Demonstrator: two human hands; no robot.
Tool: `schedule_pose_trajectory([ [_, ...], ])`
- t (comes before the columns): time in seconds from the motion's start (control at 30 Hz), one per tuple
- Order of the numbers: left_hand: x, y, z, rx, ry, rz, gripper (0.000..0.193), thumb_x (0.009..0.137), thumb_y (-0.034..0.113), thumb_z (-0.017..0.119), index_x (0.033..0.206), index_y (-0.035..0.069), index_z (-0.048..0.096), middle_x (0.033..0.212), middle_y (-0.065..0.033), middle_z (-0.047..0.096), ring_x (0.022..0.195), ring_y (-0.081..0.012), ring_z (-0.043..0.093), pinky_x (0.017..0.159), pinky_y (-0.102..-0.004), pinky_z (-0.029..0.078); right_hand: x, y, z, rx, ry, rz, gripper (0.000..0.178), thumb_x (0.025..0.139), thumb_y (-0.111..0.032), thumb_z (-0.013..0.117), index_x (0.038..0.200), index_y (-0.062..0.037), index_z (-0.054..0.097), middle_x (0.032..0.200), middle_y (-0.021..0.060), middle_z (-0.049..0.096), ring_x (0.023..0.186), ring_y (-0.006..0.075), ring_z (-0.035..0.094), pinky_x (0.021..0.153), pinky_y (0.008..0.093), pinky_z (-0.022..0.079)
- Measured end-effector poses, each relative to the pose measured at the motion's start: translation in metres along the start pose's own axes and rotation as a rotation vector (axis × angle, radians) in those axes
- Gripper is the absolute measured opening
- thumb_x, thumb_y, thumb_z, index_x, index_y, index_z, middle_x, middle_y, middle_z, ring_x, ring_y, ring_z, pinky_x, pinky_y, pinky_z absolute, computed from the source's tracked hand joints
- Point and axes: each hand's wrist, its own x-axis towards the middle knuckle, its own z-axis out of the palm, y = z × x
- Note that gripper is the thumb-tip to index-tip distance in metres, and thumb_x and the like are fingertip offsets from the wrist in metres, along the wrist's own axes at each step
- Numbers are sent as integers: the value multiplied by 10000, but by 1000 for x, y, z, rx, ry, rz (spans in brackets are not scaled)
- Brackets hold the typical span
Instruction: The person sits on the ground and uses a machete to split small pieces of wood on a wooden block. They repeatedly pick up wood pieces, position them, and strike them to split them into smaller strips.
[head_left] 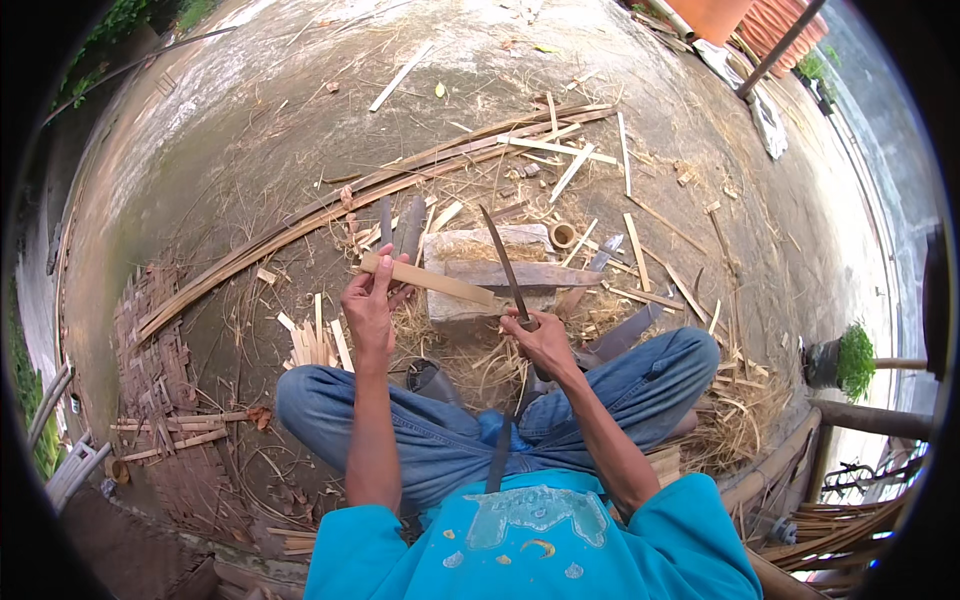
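A flat, pale bamboo strip is gripped near its left end by my left hand, thumb on top. Its other end reaches toward my right hand, which is wrapped round the handle of a long, dark-bladed knife. The blade points up and away, just beyond the strip's right end; I cannot tell whether they touch. Below both, a stone block lies on the ground between my knees and the long strips. A flat wooden piece rests across its top.
Long bamboo strips lie beyond the block, running to the lower left. A short bamboo tube stands beside the block. Cut pale pieces are heaped by my left knee, and shavings pile up right. A potted plant is at far right.
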Motion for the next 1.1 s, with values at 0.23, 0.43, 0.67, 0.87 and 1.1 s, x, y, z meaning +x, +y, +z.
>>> schedule_pose_trajectory([
  [0.23,1,-41,7,89,197,160,431,1067,269,590,1396,-10,593,1215,-174,705,1086,-197,693,886,-348,630,-10,34,28,-260,41,-76,472,920,-407,721,1046,46,686,819,212,706,774,332,691,727,428,523],
  [0.43,-2,-52,15,117,216,223,416,1092,249,535,1416,-8,578,1209,-186,683,1085,-217,687,907,-364,629,-24,62,56,-174,59,-185,443,994,-400,618,1109,28,601,835,233,689,788,415,687,737,486,515],
  [0.67,-8,-46,22,481,211,307,345,1091,220,534,1332,12,668,972,-95,661,930,-151,668,831,-321,640,-38,15,61,-154,-155,-67,447,1048,-426,554,1120,13,596,875,199,692,842,318,688,771,420,524],
  [0.87,-5,-54,16,638,163,418,364,1096,225,516,1347,-5,643,1190,-147,675,985,-192,702,814,-336,667,-30,15,74,-51,-109,-151,482,1051,-469,538,1001,3,621,732,190,638,645,290,636,648,441,493],
  [1.1,-9,-47,25,471,208,385,302,1076,166,549,1270,-10,699,945,-84,672,823,-136,670,728,-298,643,-28,33,64,-105,-12,-183,480,1050,-448,543,935,13,610,698,222,597,622,386,589,616,474,461],
])
